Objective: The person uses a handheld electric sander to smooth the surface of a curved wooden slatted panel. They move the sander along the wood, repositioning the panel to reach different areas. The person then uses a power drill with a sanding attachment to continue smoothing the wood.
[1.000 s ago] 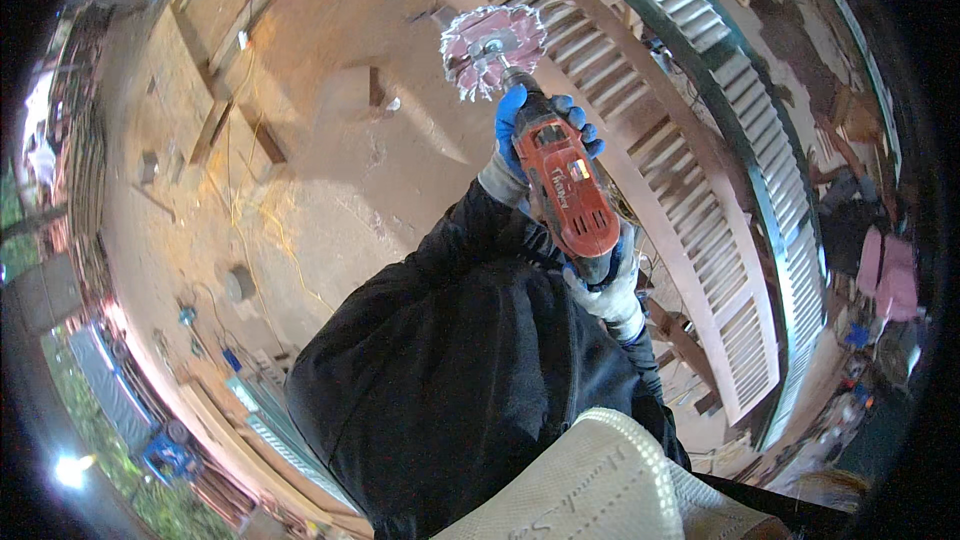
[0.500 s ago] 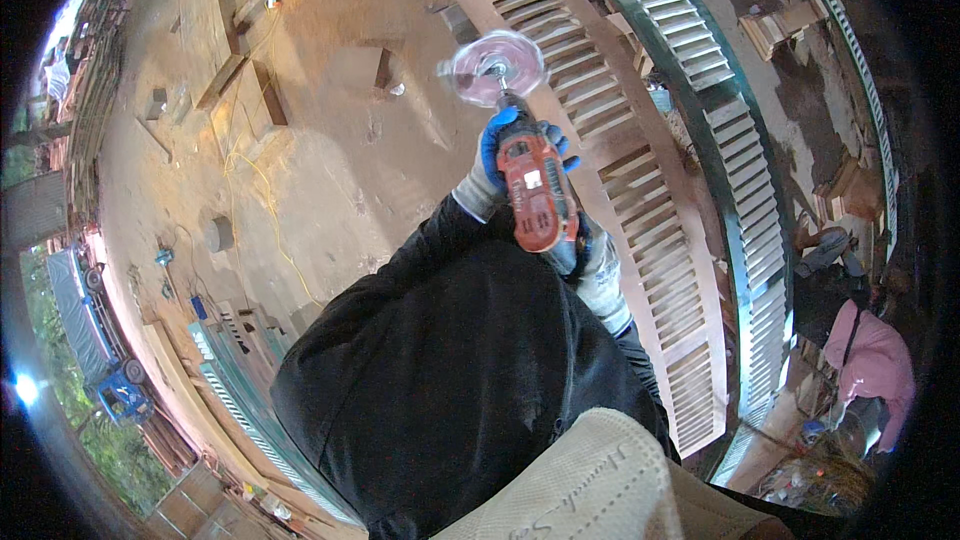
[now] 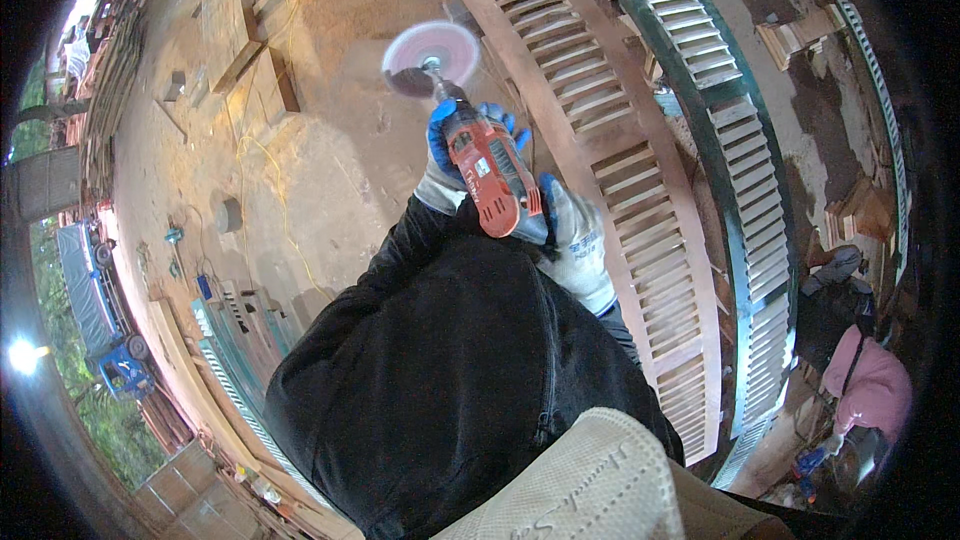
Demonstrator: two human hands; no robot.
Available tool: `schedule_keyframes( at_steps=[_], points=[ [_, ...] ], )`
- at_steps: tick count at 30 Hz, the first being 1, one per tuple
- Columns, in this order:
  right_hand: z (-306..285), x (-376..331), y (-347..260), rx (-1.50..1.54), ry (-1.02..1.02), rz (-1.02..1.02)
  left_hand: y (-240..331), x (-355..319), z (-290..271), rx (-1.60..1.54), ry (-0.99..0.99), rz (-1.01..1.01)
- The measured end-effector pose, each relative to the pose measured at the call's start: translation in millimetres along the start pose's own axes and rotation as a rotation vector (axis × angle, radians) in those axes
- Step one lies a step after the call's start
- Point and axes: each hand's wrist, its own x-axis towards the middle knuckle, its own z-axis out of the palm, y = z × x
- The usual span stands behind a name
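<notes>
A red and black power drill (image 3: pixel 492 168) with a pale, round sanding disc (image 3: pixel 450 50) on its chuck is held out in front of me. The disc is blurred, apart from the shutter and over the floor. My left hand (image 3: pixel 445 155), in a white and blue glove, wraps round the drill's front end. At the rear, my right hand (image 3: pixel 578 245), gloved alike, closes round the handle, which is mostly hidden under the body. Just right of the drill lies a long pinkish-brown louvred shutter (image 3: pixel 585 145), with rows of slats in its frame.
A green louvred shutter (image 3: pixel 715 95) runs alongside on the right. Beyond it, a person in pink (image 3: pixel 870 380) crouches at the lower right. Wooden boards (image 3: pixel 228 25) and a yellow cord (image 3: pixel 275 190) lie on the floor to the left. A truck (image 3: pixel 95 290) stands outside at far left.
Both hands and the drill have moved left and slightly up. The disc has shifted from beside the shutter's edge to farther over the floor.
</notes>
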Motion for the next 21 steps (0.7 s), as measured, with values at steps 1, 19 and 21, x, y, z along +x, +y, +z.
schedule_keyframes(
  at_steps=[1,19,21],
  points=[
    [-3.8,-0.6,3.2,0.020,0.005,0.007,0.7,-2.6,-5.2,-0.034,-0.045,0.072],
    [75.3,111.4,80.6,1.714,1.035,0.910,59.1,159.1,-7.0,-0.124,-0.325,-0.040],
    [70.4,148.6,84.4,1.502,1.121,0.886,81.5,189.9,4.5,-0.091,-0.240,-0.103]
  ],
)
